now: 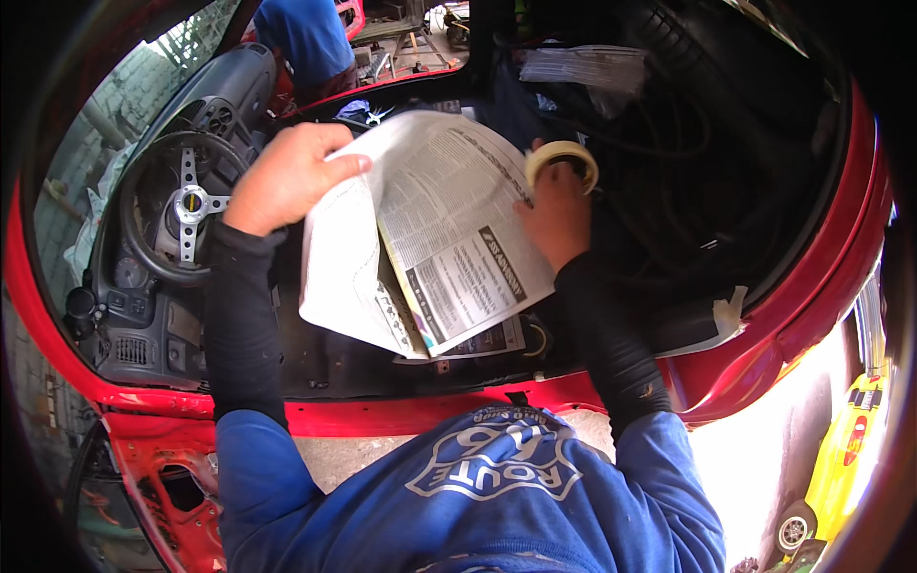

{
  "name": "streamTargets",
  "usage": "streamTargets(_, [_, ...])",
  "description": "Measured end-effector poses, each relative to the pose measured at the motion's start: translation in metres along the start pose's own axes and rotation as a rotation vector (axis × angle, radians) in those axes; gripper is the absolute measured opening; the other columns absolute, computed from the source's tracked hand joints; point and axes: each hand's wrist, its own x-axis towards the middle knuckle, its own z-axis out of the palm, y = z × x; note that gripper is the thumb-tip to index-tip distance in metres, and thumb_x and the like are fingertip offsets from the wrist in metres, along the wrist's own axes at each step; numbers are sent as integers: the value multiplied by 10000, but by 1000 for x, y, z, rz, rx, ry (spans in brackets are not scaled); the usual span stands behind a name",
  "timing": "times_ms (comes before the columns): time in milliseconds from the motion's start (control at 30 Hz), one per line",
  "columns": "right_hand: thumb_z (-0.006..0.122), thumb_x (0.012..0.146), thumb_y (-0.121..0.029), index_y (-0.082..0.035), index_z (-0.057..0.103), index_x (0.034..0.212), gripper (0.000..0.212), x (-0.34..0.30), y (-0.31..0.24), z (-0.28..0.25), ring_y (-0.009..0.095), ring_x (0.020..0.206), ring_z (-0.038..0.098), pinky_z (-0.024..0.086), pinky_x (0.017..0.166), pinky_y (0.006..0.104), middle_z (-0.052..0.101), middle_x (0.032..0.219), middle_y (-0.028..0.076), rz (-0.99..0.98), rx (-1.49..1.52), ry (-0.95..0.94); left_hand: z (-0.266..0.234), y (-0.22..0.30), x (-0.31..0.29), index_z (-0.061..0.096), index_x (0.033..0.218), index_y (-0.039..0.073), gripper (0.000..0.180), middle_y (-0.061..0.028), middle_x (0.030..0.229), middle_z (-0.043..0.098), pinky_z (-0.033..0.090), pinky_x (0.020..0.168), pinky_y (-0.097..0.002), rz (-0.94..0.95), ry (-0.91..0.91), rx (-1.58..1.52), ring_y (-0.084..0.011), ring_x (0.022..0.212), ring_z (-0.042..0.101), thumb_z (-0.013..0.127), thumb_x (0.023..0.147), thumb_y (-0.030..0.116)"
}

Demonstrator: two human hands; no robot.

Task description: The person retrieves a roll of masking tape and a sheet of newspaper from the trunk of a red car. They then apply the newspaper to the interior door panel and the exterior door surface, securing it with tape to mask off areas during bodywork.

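Taking the newspaper (pixel 458 210) as clock centre, the left hand (pixel 294 181) was on it at ten o'clock and the right hand (pixel 561 218) was at three, with the tape roll (pixel 559 150) at the latter's fingers, at two. The steering wheel (pixel 192 203) stood inside the car (pixel 334 420) at nine. Outside the car, another person (pixel 304 38) was at eleven and a wheeled vehicle (pixel 841 454) at four.

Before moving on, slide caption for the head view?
Left hand grips newspaper, right hand a tape roll, inside a red car.

Left fingers (pixel 346 170) grip the newspaper (pixel 435 215) — right fingers (pixel 560 183) hold a tape roll (pixel 558 150), perhaps touching newspaper too.
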Motion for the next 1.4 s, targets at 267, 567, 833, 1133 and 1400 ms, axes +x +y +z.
streamTargets(267, [871,753,-307,-7,584,1189,602,-33,26,42,192,871,609,482,769,376,651,1035,100,729,982,-200,-27,-8,1,636,862,-45,306,-52,676,573,437,617,-295,3,194,-136,-80,650,507,678,920,252])
streamTargets(567, [758,839,-223,-15,671,835,226,12,63,40,305,717,687,508,672,424,700,780,152,441,653,101,-55,-36,-12,645,881,-33,253,-56,727,607,448,675,-279,31,283,-5,-103,701,545,663,921,216])
streamTargets(833, [679,885,-180,-15,691,927,171,89,77,-28,413,865,668,529,759,477,680,911,219,143,-74,528,-70,-62,-45,628,854,-19,223,-43,718,580,436,673,-280,-148,200,133,-92,694,514,647,923,192])
streamTargets(1133, [668,758,-102,-65,671,1055,299,13,-59,-17,285,991,642,541,829,396,657,1057,132,-759,548,128,-26,-25,-33,646,897,-31,278,-153,734,620,459,673,-338,-48,115,161,-218,672,585,632,923,246])
streamTargets(1400, [595,847,-94,-67,689,973,159,-31,7,63,329,918,668,556,772,430,680,1065,126,-331,-132,-402,-46,-20,-24,651,899,-24,290,-201,766,630,480,696,-371,-48,191,310,-314,707,633,642,908,266])
